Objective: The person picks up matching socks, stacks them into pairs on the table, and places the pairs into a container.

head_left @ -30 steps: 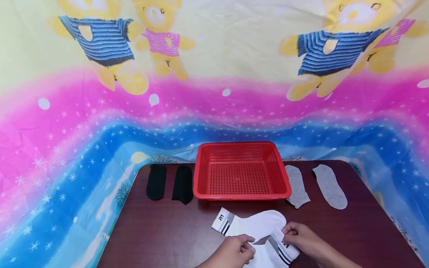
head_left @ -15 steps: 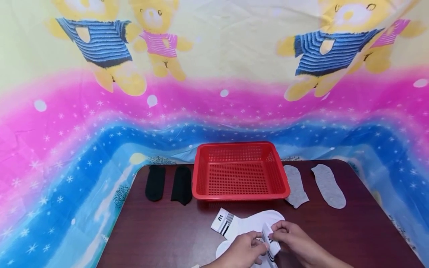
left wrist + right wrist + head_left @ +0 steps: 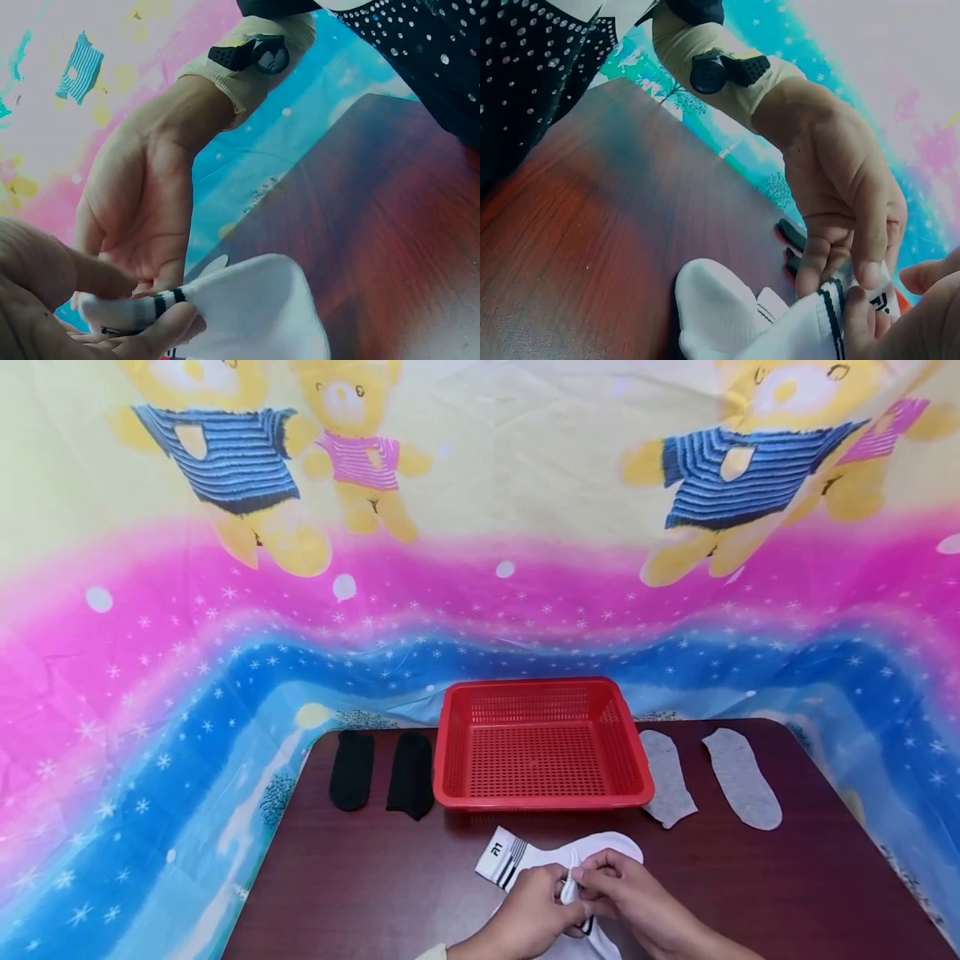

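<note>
In the head view, my left hand (image 3: 525, 910) and right hand (image 3: 633, 897) meet at the front of the table. Between them they pinch the black-striped cuff of a white sock (image 3: 255, 315), which stands up, bunched, between the fingers. The foot part of this sock stretches toward the table's near edge, partly hidden under the hands. Just behind lies a second white sock (image 3: 540, 856), flat, its lettered and striped cuff pointing left. In the right wrist view, thumbs and fingers of both hands press on the cuff, close to its lettering.
A red plastic basket (image 3: 540, 800) with nothing in it stands at the table's back. Two black socks (image 3: 352, 772) lie to its left and two grey socks (image 3: 742, 779) to its right, all flat on the dark wooden table (image 3: 360, 877). A patterned cloth hangs behind.
The held sock's cuff has been raised and gathered between the fingers. My right hand has moved left, and both hands are now close together.
</note>
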Tool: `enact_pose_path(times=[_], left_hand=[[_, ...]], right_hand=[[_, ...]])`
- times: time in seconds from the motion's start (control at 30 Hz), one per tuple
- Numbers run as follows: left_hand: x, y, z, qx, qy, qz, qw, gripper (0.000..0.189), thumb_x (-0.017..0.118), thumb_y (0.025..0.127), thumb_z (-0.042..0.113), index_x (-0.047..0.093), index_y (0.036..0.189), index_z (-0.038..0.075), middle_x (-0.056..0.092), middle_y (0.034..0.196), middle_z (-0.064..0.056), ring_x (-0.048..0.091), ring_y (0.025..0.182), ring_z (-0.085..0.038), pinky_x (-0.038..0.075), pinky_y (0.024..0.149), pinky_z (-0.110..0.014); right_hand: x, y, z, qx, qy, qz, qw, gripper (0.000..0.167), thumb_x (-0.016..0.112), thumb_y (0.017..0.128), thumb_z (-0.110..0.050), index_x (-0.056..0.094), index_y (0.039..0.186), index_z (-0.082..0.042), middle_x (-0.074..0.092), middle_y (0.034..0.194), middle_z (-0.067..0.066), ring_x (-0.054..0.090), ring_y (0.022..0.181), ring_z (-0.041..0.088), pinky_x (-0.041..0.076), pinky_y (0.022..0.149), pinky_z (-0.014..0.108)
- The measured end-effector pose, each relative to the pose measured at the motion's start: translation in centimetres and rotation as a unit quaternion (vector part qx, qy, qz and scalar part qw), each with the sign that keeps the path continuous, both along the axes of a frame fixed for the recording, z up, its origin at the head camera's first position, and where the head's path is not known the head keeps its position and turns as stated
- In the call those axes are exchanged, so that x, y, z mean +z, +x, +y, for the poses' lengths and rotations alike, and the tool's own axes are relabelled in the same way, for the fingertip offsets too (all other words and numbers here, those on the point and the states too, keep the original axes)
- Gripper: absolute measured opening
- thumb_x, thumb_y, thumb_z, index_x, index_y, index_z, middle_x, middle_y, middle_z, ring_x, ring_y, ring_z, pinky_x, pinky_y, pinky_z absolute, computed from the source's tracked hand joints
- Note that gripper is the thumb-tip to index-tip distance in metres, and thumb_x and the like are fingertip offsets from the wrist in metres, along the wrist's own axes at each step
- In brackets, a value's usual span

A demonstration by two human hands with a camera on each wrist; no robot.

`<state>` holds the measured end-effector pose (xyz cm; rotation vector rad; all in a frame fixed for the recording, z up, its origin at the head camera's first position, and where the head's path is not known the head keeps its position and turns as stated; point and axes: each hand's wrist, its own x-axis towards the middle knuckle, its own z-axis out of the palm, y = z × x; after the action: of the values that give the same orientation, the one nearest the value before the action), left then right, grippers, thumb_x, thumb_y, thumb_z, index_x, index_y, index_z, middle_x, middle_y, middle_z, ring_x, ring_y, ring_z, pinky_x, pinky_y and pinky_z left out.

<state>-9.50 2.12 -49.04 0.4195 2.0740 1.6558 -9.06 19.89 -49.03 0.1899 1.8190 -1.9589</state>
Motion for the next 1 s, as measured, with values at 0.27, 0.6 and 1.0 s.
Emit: enact_pose_path(times=[0.27,0.6,1.0], left_hand=[[1.0,-0.4,-1.6,0.016,0.001,-0.004,0.9999,0.019,0.058,0.081,-0.010,0.070,0.094,-0.005,0.070,0.077,-0.004,0.071,0.062,-0.012,0.058,0.051,-0.025],[6.6,-1.2,-4.5,0.074,-0.117,0.131,0.9816,0.012,0.068,0.081,0.005,0.077,0.089,0.005,0.073,0.077,0.001,0.059,0.065,0.001,0.051,0.053,-0.021],[11.2,0.0,-5.5,0.050,-0.029,0.106,0.9927,0.021,0.064,0.085,0.000,0.077,0.096,0.011,0.078,0.092,-0.001,0.066,0.076,0.000,0.055,0.064,-0.020]], right_hand=[[-1.3,-0.2,0.4,-0.012,0.044,0.023,0.9987,0.019,0.051,0.105,-0.018,0.057,0.100,0.000,0.058,0.087,0.000,0.061,0.075,0.009,0.057,0.069,0.024],[-4.3,-0.5,1.9,0.061,0.005,0.059,0.9963,0.023,0.040,0.109,-0.013,0.058,0.102,-0.002,0.064,0.093,-0.001,0.067,0.080,0.006,0.058,0.074,0.024],[-5.4,-1.1,2.2,0.145,-0.214,0.029,0.9657,0.037,0.023,0.113,-0.030,0.052,0.135,-0.020,0.064,0.130,-0.006,0.061,0.120,0.009,0.049,0.104,0.034]])
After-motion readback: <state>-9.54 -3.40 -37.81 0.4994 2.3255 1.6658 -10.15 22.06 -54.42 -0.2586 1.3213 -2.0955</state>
